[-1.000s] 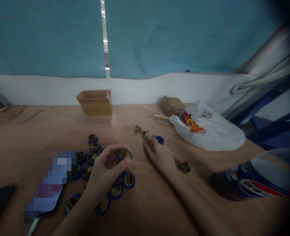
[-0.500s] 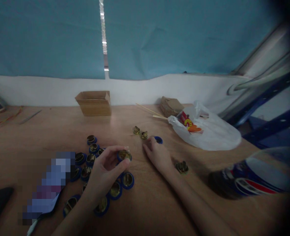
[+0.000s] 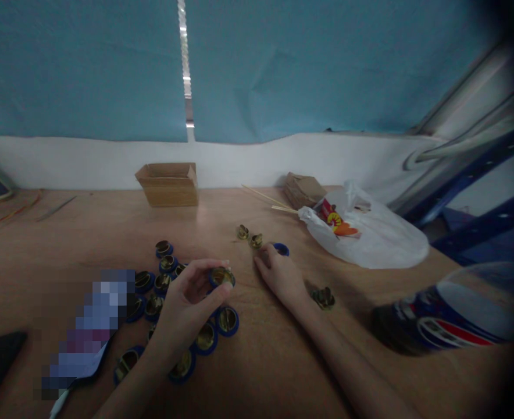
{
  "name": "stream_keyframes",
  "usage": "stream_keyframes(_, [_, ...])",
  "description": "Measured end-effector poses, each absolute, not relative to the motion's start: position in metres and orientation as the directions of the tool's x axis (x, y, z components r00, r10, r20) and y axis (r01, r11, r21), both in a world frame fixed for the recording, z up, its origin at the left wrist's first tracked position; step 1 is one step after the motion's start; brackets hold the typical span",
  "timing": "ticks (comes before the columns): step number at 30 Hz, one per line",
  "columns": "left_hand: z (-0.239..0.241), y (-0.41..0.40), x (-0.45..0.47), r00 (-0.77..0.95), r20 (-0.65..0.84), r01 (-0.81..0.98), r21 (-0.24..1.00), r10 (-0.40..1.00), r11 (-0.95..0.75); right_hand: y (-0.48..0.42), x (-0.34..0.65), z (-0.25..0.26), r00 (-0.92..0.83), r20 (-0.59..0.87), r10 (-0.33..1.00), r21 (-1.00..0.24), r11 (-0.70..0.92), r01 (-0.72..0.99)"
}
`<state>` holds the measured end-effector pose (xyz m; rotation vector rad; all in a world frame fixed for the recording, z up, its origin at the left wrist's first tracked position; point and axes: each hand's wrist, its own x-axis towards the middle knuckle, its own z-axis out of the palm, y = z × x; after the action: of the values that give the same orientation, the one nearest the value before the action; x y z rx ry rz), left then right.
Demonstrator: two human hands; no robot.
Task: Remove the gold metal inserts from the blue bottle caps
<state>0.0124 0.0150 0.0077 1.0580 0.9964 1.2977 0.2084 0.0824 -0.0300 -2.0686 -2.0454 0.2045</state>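
Observation:
Between the thumb and fingertips of my left hand (image 3: 187, 297) is a blue-rimmed round piece (image 3: 222, 276) with a gold metal inside, raised above the table. Around and beneath this hand lie several similar blue-rimmed pieces (image 3: 227, 320), most with a gold metal clip showing. My right hand (image 3: 281, 276) rests low on the table with its fingers curled; what they hold, if anything, is hidden. Just behind its fingertips sits a blue ring (image 3: 282, 249). Two small gold metal clips (image 3: 256, 240) lie close by, and more gold metal clips (image 3: 324, 297) are beside the right wrist.
An open cardboard box (image 3: 170, 186) stands at the back, and a brown paper packet (image 3: 304, 189) lies to its right. A white plastic bag (image 3: 370, 244) with thin sticks sits at the right. Nearer is a Pepsi-labelled cup (image 3: 440, 323). A blurred-out packet (image 3: 89, 331) lies at the left.
Both hands keep almost the same pose and place. The whole view has shifted very slightly; nothing has visibly been picked up or let go.

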Motion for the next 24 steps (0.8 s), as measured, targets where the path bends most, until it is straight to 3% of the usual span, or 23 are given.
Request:
stream_keyframes(15, [0.007, 0.015, 0.013, 0.014, 0.025, -0.253, 0.967, 1.000, -0.021, 0.081, 0.207, -0.037, -0.039, 0.171, 0.985, -0.370, 0.100, 0.924])
stream_keyframes(24, [0.007, 0.015, 0.013, -0.011, 0.033, -0.266, 0.963, 0.999, -0.035, 0.082, 0.192, -0.040, -0.190, 0.228, 0.955, -0.407, 0.270, 0.872])
